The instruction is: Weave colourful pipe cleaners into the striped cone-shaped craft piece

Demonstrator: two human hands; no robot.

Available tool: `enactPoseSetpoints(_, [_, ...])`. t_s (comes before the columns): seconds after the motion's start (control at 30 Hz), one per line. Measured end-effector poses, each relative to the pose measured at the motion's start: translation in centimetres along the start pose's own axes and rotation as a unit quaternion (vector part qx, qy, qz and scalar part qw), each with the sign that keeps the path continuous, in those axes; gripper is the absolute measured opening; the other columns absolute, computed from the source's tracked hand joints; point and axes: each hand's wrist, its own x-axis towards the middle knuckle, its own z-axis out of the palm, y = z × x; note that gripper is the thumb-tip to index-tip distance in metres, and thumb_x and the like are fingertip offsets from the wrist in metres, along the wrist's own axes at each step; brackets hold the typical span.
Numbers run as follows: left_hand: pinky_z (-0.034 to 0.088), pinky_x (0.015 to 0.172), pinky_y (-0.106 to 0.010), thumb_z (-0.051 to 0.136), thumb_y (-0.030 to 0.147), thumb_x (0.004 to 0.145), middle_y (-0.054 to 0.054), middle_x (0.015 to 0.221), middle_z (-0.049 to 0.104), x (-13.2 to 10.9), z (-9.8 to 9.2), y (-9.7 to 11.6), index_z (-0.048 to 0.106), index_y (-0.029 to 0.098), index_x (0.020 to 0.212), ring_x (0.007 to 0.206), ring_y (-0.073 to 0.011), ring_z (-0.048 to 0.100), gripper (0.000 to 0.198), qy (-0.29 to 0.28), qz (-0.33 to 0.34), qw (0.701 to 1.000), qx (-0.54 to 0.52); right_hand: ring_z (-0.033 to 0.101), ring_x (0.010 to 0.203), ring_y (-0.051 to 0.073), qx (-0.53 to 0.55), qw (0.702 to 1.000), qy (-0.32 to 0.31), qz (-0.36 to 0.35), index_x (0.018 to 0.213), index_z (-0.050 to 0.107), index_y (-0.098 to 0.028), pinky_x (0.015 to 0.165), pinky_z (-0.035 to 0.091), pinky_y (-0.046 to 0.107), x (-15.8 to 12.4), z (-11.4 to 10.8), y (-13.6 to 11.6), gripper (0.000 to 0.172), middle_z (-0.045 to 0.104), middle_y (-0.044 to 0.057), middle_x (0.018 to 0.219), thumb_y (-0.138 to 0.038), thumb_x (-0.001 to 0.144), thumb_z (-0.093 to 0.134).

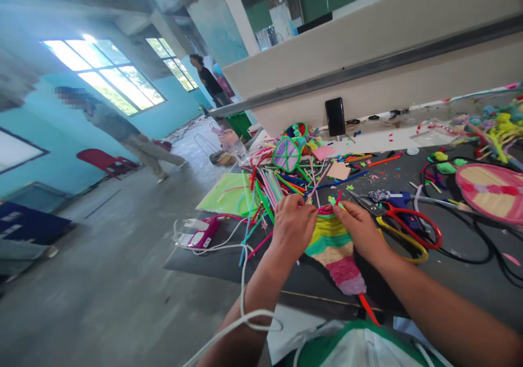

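My left hand pinches the pink pipe cleaner along the top edge of a striped pipe-cleaner craft. At the other end of that edge, my right hand has its thumb and fingers closed on the same pink strand. The craft tapers downward in yellow, green, cream, dark pink and lilac bands, and an orange-red stem sticks out below. Between the hands a small green and yellow piece shows. My fingertips partly hide the strand.
Red-and-yellow scissors and a blue glue gun lie right of my hands. Loose pipe cleaners pile up behind them. A purple power bank with a white cable is left. A phone leans upright; two people stand farther off.
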Motion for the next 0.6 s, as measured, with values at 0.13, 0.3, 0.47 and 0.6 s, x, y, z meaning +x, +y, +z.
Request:
enactPoseSetpoints(0.13, [0.038,0.077,-0.039,0.053,0.028,0.089,-0.007,0.087,0.055,1.7,0.3,1.1,0.07,0.021,0.081,0.087,-0.0218,0.048,0.02,-0.08,0.047,0.993,0.068,0.059,0.066,0.018,0.001,1.0,-0.003,0.003,0.073,0.069,-0.023,0.061,0.046,0.028,0.3,-0.3,0.3,0.029,0.065,-0.001,0.064,-0.052,0.072,0.069])
enactPoseSetpoints(0.3, [0.036,0.079,-0.04,0.052,0.022,0.089,-0.008,0.088,0.057,2.6,0.5,1.1,0.067,0.019,0.083,0.088,-0.0229,0.049,0.016,-0.121,0.092,0.983,0.1,0.059,0.064,0.017,0.03,0.999,-0.014,0.013,0.074,0.069,-0.023,0.061,0.046,0.029,0.7,-0.5,0.6,0.028,0.065,-0.002,0.064,-0.051,0.072,0.07])
enactPoseSetpoints(0.47, [0.037,0.084,-0.04,0.054,0.022,0.087,-0.006,0.09,0.06,2.7,1.1,0.5,0.066,0.019,0.087,0.091,-0.0216,0.052,0.013,-0.102,0.086,0.991,0.021,0.06,0.065,0.016,0.078,0.996,-0.028,0.033,0.079,0.068,-0.022,0.062,0.045,0.027,1.1,-0.7,1.1,0.024,0.065,-0.003,0.067,-0.046,0.075,0.069])
enactPoseSetpoints(0.6, [0.04,0.084,-0.039,0.06,0.021,0.084,-0.005,0.089,0.063,3.1,1.7,0.0,0.068,0.02,0.086,0.09,-0.0204,0.056,0.008,-0.063,0.051,0.993,-0.085,0.06,0.069,0.016,0.07,0.997,-0.028,0.032,0.087,0.067,-0.022,0.066,0.045,0.028,1.3,-0.6,1.5,0.025,0.067,-0.001,0.075,-0.045,0.079,0.066])
